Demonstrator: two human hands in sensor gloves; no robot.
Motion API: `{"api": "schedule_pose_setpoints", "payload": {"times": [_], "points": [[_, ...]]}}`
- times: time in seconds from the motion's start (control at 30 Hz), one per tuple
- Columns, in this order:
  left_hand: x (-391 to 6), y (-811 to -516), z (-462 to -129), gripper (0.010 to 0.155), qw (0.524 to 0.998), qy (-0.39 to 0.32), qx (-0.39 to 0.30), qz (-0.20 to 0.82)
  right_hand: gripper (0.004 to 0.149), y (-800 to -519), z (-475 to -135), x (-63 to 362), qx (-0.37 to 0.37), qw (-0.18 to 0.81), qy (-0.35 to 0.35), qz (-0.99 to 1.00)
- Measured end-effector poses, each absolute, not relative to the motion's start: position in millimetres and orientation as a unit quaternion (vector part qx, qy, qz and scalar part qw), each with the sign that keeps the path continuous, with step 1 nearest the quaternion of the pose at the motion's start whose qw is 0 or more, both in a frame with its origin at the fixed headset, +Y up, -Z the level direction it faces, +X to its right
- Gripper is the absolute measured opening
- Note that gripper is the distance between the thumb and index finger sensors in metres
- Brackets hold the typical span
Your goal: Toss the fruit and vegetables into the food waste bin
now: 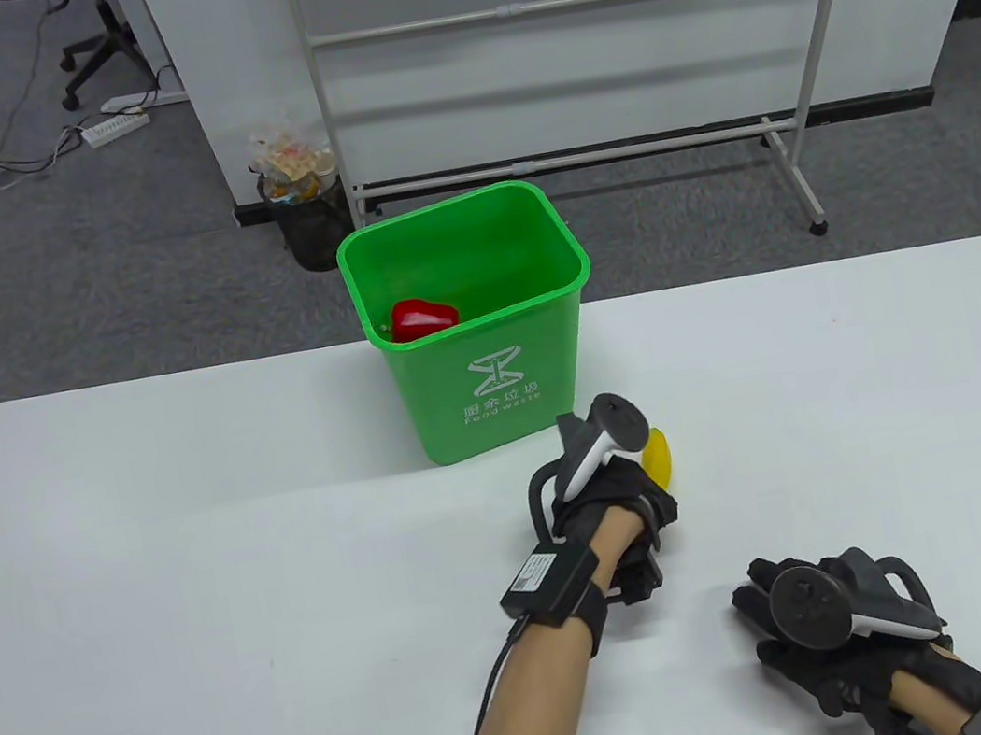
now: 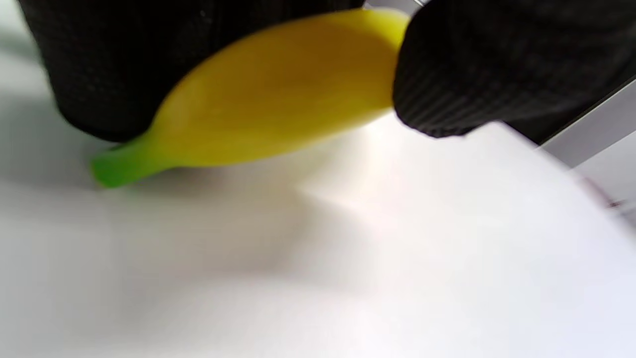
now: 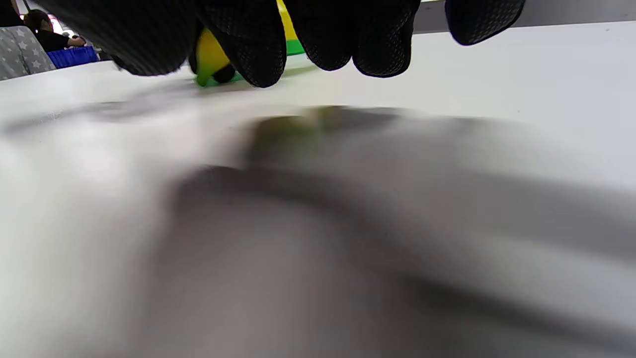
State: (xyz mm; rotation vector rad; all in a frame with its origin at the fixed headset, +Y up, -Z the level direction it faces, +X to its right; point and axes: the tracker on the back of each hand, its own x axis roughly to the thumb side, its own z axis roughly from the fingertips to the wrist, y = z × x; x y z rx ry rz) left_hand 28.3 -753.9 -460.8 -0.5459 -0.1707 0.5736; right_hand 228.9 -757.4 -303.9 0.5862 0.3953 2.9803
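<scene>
A yellow banana (image 1: 659, 457) with a green stem lies on the white table just right of the green food waste bin (image 1: 494, 386). My left hand (image 1: 624, 481) is over it. In the left wrist view my fingers (image 2: 477, 74) grip the banana (image 2: 278, 94) from both sides, with its stem at the table surface. A red pepper (image 1: 423, 316) lies inside the bin. My right hand (image 1: 782, 620) rests on the table at the front right and holds nothing. In the right wrist view its fingers (image 3: 248, 44) hang loose, with the banana (image 3: 208, 54) far behind them.
The bin stands at the table's far edge (image 1: 722, 281). Beyond it on the floor are a black mesh wastebasket (image 1: 311, 219) and a whiteboard stand (image 1: 785, 154). The white table (image 1: 159, 587) spreads wide to the left of my hands.
</scene>
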Motion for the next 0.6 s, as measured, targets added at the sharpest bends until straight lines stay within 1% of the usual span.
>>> {"api": "schedule_pose_setpoints", "payload": {"times": [0.03,0.1,0.13,0.2,0.23,0.27,0.3,0.33,0.4,0.43,0.47,0.5,0.53,0.57,0.6], "points": [[21,-756,-452,0.075,0.903,-0.103,-0.276,0.314,0.07,-758,-304,228,0.191,0.041,0.13,0.972],[4,-767,-427,0.075,0.847,-0.136,-0.316,0.405,0.07,-758,-304,227,0.193,0.043,0.131,0.972],[-3,-771,-414,0.075,0.81,-0.178,-0.321,0.457,0.07,-758,-303,225,0.194,0.042,0.131,0.971],[-10,-774,-392,0.075,0.716,-0.272,-0.312,0.561,0.07,-759,-303,222,0.196,0.04,0.131,0.971],[-13,-769,-381,0.075,0.643,-0.314,-0.306,0.628,0.07,-760,-303,220,0.198,0.039,0.133,0.97],[-14,-761,-375,0.075,0.61,-0.319,-0.304,0.659,0.07,-760,-302,219,0.198,0.039,0.134,0.97],[-16,-741,-371,0.074,0.573,-0.337,-0.285,0.691,0.07,-761,-302,217,0.202,0.036,0.136,0.969],[-17,-727,-372,0.074,0.561,-0.352,-0.271,0.698,0.07,-762,-302,216,0.203,0.035,0.137,0.969],[-21,-674,-387,0.074,0.537,-0.381,-0.204,0.724,0.07,-763,-301,213,0.209,0.034,0.141,0.967],[-24,-638,-402,0.074,0.517,-0.382,-0.161,0.749,0.07,-765,-301,212,0.211,0.034,0.144,0.966],[-28,-617,-413,0.074,0.511,-0.373,-0.128,0.764,0.07,-766,-301,211,0.211,0.034,0.147,0.966],[-34,-589,-433,0.074,0.496,-0.351,-0.069,0.791,0.07,-768,-301,209,0.212,0.032,0.151,0.965],[-39,-578,-446,0.08,0.498,-0.32,-0.045,0.805,0.07,-769,-301,209,0.211,0.031,0.154,0.965],[-47,-574,-466,0.089,0.526,-0.244,-0.034,0.814,0.07,-770,-301,207,0.212,0.03,0.157,0.964],[-51,-584,-477,0.093,0.546,-0.157,-0.057,0.821,0.07,-770,-300,206,0.211,0.03,0.157,0.964]]}}
